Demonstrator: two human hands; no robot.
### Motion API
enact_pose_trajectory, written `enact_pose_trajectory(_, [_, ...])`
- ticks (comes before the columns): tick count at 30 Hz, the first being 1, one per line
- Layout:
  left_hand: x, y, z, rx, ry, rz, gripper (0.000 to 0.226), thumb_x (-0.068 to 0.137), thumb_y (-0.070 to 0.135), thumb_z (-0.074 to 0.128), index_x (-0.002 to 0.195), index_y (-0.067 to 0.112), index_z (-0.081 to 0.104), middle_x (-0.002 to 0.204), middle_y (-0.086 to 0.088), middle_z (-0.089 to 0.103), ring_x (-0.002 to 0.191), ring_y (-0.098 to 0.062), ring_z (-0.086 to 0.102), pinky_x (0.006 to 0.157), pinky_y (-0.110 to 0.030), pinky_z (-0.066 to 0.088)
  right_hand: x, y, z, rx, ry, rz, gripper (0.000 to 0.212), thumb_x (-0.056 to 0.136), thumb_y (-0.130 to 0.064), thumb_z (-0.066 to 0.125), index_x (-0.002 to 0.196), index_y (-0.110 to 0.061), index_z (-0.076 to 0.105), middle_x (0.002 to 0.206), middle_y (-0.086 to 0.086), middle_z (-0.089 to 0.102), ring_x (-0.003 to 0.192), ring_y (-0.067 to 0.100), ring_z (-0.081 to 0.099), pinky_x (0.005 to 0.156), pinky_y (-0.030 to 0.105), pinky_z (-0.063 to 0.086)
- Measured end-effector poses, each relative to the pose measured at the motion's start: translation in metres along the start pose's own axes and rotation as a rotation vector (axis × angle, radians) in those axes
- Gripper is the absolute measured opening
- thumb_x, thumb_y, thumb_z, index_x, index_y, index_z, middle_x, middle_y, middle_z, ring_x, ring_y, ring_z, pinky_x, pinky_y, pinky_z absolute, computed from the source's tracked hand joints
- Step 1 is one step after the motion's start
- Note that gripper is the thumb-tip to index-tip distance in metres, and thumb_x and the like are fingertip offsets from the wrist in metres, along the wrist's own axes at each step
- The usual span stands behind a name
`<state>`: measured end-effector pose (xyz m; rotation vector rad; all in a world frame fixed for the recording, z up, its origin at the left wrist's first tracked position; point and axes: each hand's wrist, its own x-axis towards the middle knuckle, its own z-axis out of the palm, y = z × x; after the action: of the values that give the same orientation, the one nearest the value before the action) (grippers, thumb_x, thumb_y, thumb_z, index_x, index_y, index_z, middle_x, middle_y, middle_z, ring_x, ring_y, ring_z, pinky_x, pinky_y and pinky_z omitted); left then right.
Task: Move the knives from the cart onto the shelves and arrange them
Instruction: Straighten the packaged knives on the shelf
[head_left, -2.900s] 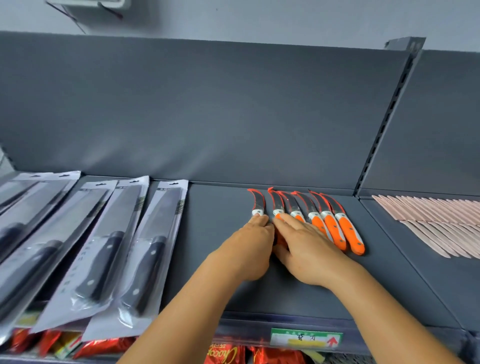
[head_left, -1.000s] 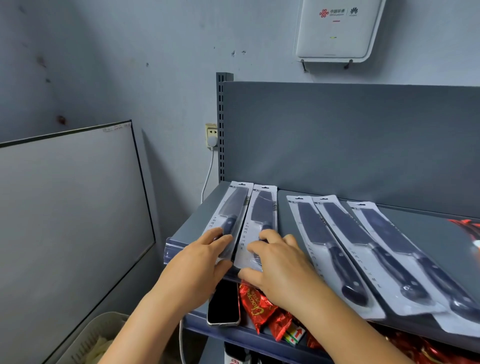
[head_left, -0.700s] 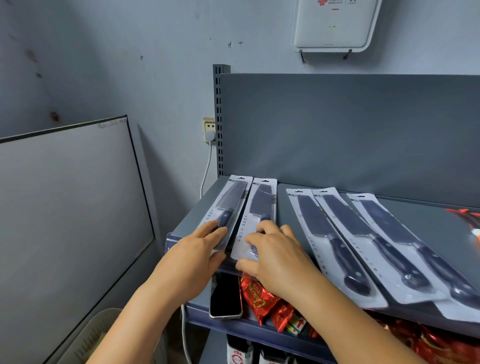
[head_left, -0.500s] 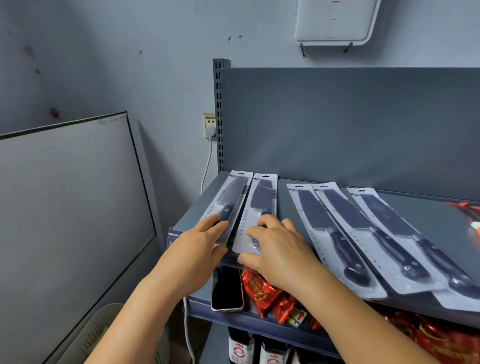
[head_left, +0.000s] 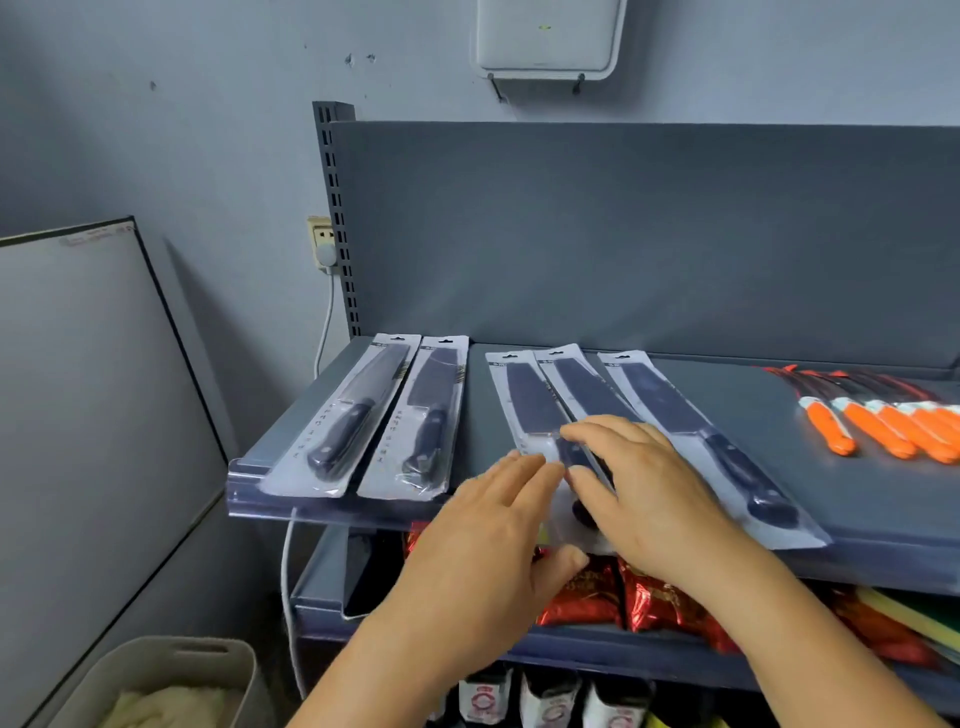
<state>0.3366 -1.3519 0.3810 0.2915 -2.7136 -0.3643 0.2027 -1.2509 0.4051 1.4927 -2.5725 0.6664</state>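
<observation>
Several black-handled knives in clear packages lie side by side on the grey top shelf (head_left: 857, 519). Two packages (head_left: 358, 415) sit at its left end. My left hand (head_left: 493, 525) lies on the lower end of the third packaged knife (head_left: 524, 395), fingers on top and thumb under the overhanging end. My right hand (head_left: 644, 483) rests flat, fingers spread, across the third and fourth packages (head_left: 587, 384), hiding their handles. A fifth package (head_left: 675, 410) lies just right of that hand. Orange-handled knives (head_left: 883, 426) are lined up at the far right.
Red snack packets (head_left: 649, 597) fill the shelf below, and bottles stand lower still. A beige basket (head_left: 156, 680) sits on the floor at the left beside a white board (head_left: 78, 415). A wall socket (head_left: 324, 244) with a cable is left of the shelf's upright.
Both hands have left the two leftmost packages and moved right onto the third and fourth packages. The view has swung right, so the orange-handled knives show again.
</observation>
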Motion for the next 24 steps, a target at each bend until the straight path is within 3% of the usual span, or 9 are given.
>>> enact_pose_trajectory(2, [0.008, 0.014, 0.007, 0.027, 0.001, 0.025, 0.057, 0.083, 0.053, 0.041, 0.130, 0.023, 0.048, 0.132, 0.007, 0.053, 0.123, -0.014, 0.050, 0.101, -0.021, 0.031, -0.003, 0.018, -0.004, -0.045, -0.031, 0.047, 0.040, 0.100, -0.030, 0.040, 0.140, -0.030, 0.041, 0.145, -0.016, 0.035, 0.133, 0.010, 0.027, 0.108, 0.020, 0.021])
enact_pose_trajectory(5, [0.016, 0.023, 0.018, 0.056, -0.006, 0.029, 0.059, 0.094, 0.050, 0.043, 0.146, 0.030, 0.026, 0.152, 0.012, 0.023, 0.140, -0.010, 0.020, 0.110, -0.017, 0.012, -0.007, 0.043, -0.010, -0.110, -0.118, 0.148, 0.044, 0.101, -0.029, 0.031, 0.145, -0.030, 0.033, 0.154, -0.011, 0.024, 0.139, 0.016, 0.019, 0.114, 0.028, 0.018])
enact_pose_trajectory(7, [0.019, 0.024, 0.023, 0.103, 0.022, 0.020, 0.059, 0.096, 0.050, 0.039, 0.148, 0.033, 0.017, 0.155, 0.013, 0.014, 0.141, -0.009, 0.016, 0.112, -0.018, 0.012, -0.011, 0.054, -0.013, -0.127, -0.205, 0.196, 0.046, 0.102, -0.032, 0.028, 0.147, -0.029, 0.029, 0.158, -0.008, 0.015, 0.142, 0.020, 0.015, 0.116, 0.033, 0.018])
enact_pose_trajectory(11, [0.023, 0.028, 0.029, 0.071, 0.031, -0.041, 0.061, 0.093, 0.056, 0.040, 0.146, 0.037, 0.017, 0.150, 0.017, 0.018, 0.134, -0.010, 0.030, 0.106, -0.020, 0.026, -0.016, 0.058, -0.020, -0.062, -0.309, 0.204, 0.049, 0.101, -0.042, 0.031, 0.149, -0.033, 0.025, 0.159, -0.013, 0.001, 0.145, 0.018, 0.008, 0.115, 0.035, 0.018])
enact_pose_trajectory(19, [0.018, 0.017, 0.020, 0.134, 0.035, -0.135, 0.057, 0.097, 0.045, 0.041, 0.146, 0.034, 0.016, 0.146, 0.018, 0.028, 0.130, -0.009, 0.036, 0.101, -0.021, 0.032, -0.019, 0.044, -0.016, 0.052, -0.344, 0.057, 0.056, 0.092, -0.053, 0.044, 0.145, -0.039, 0.030, 0.157, -0.019, 0.005, 0.143, 0.010, 0.010, 0.114, 0.033, 0.021])
enact_pose_trajectory(24, [0.018, 0.006, 0.017, 0.179, 0.006, -0.199, 0.057, 0.099, 0.038, 0.038, 0.149, 0.031, 0.011, 0.147, 0.016, 0.031, 0.126, -0.011, 0.044, 0.097, -0.023, 0.040, -0.018, 0.036, -0.012, 0.048, -0.326, 0.012, 0.057, 0.094, -0.049, 0.047, 0.146, -0.036, 0.030, 0.157, -0.020, 0.007, 0.141, 0.010, 0.014, 0.114, 0.030, 0.022])
